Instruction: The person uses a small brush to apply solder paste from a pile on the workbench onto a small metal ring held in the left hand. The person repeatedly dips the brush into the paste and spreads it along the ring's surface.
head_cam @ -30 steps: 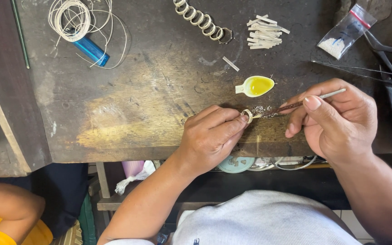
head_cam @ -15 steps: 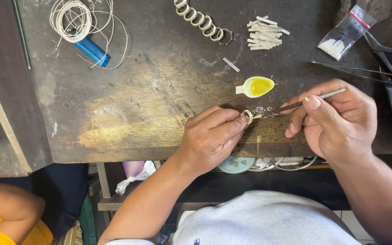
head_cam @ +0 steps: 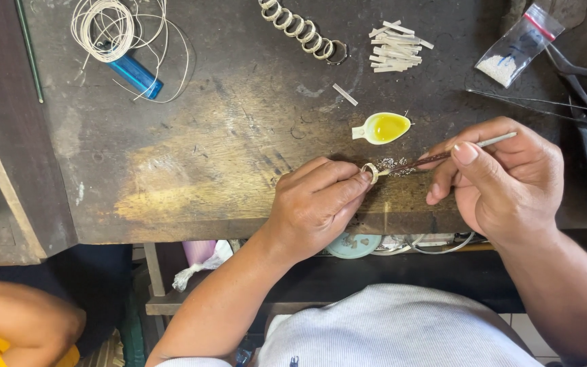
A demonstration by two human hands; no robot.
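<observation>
While you lean over scarred dark workbench (head_cam: 191, 170), your left hand (head_cam: 314, 204) pinches small metal ring (head_cam: 370, 172) at fingertips, held near bench's front edge. Your right hand (head_cam: 504, 180) grips thin brush (head_cam: 443, 157), tip touching ring. Yellow-filled spoon dish (head_cam: 383, 128) sits just beyond ring.

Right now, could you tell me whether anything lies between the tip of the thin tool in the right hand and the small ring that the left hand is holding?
Nothing visible does. The left hand pinches the small ring on the worn bench, and the thin tool in the right hand points straight at it, over a patch of tiny specks.
</observation>
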